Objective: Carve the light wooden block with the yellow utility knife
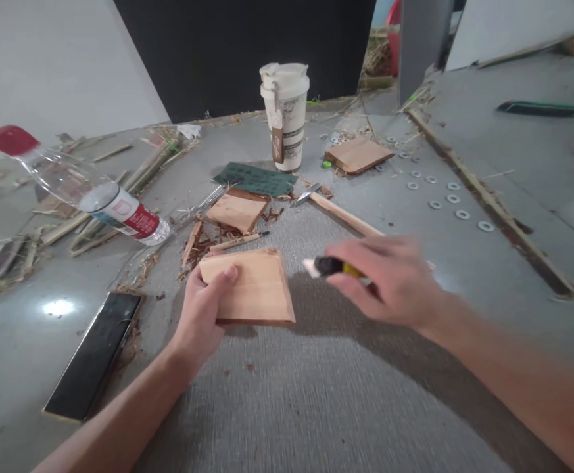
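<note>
My left hand (pixel 208 309) grips a flat square wooden block (pixel 252 289) by its left edge, thumb on top and fingers underneath. To the right of the block, and apart from it, my right hand (pixel 380 279) is closed around a black and yellow utility knife (pixel 331 266). Its pale, blurred tip points left toward the block. Behind the block lie a pencil (pixel 240 241), a second wooden block (pixel 238 209) among reddish-brown shavings and a dark green sheet (pixel 254 178). Beyond my right hand, a small hammer (pixel 346 215) with a wooden handle rests on the surface.
A white lidded cup (pixel 287 118) stands at the back. At left are a tilted plastic bottle (pixel 94 190) and a black phone-like slab (pixel 94 355). A third wooden block (pixel 359 154), several washers (pixel 453 198), a long wooden strip (pixel 494 203) and a dark green-edged tool (pixel 543 108) lie at right.
</note>
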Action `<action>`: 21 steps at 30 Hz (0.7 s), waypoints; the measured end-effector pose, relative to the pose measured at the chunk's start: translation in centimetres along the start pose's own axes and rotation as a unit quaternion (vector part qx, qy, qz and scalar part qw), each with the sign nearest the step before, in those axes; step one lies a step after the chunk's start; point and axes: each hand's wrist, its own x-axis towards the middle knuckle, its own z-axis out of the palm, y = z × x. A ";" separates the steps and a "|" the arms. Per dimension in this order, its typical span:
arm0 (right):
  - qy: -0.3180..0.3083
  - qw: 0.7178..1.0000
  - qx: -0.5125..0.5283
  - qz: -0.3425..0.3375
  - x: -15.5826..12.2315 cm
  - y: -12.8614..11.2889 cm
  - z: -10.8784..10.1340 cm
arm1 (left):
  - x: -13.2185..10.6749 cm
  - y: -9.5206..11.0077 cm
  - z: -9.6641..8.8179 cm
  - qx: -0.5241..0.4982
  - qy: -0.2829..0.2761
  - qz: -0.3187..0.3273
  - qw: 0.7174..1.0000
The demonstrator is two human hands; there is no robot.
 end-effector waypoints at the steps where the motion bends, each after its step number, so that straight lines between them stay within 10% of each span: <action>1: -0.031 0.999 0.022 -0.017 0.1 -0.8 0.3 | 0.1 0.0 0.0 -0.007 0.007 0.003 1.000; 6: -0.107 0.992 0.050 -0.034 0.2 -2.5 1.0 | -0.1 -0.2 0.0 -0.029 0.018 0.011 0.999; 13: -0.061 0.992 -0.073 -0.078 0.2 -1.6 0.6 | -0.1 0.4 -0.3 -0.028 0.010 0.047 0.998; 21: 0.079 0.976 -0.135 0.149 -0.2 2.6 -1.3 | -2.4 0.4 0.2 -0.026 -0.118 -0.012 0.993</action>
